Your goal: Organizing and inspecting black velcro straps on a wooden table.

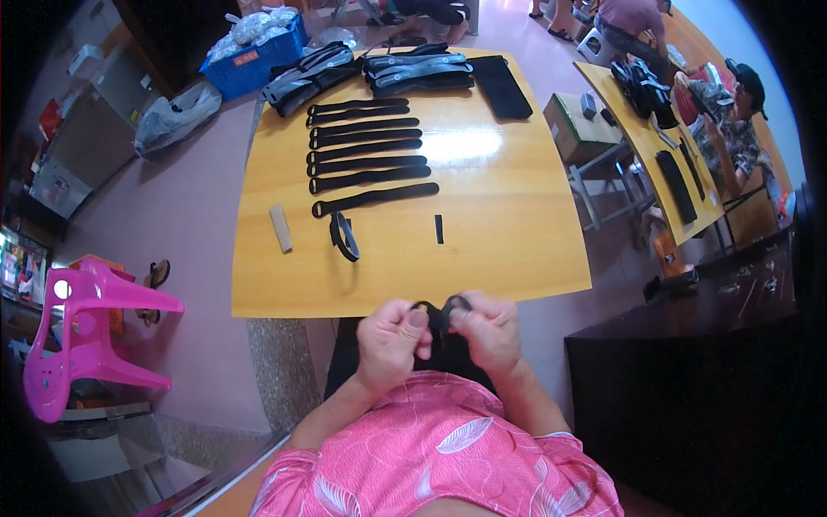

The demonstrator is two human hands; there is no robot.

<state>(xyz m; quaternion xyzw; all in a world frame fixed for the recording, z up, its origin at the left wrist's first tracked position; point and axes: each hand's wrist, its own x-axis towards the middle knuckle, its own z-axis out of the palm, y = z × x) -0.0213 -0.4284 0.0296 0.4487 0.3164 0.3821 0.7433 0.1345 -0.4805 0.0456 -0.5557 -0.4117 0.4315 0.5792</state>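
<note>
Just past my lap, at the table's near edge, my left hand (388, 343) and my right hand (489, 334) are close together. A black strap (438, 317) is pinched between the fingers of both; most of it is hidden by the hands. Ahead on the yellow wooden table (500, 258) lie several flat black straps (370, 179), stacked in a column with their ring ends to the left. Nearer to me a curled black strap (347, 245) stands on its edge. To its right is a short black strip (439, 229), and to its left a narrow beige block (281, 228).
Bundles of black and grey straps (419, 72) and a black flat piece (504, 88) lie along the far edge. A pink stool (108, 297) stands left, a blue crate (251, 65) far left. Another person (732, 129) sits at a second table (637, 129) on the right.
</note>
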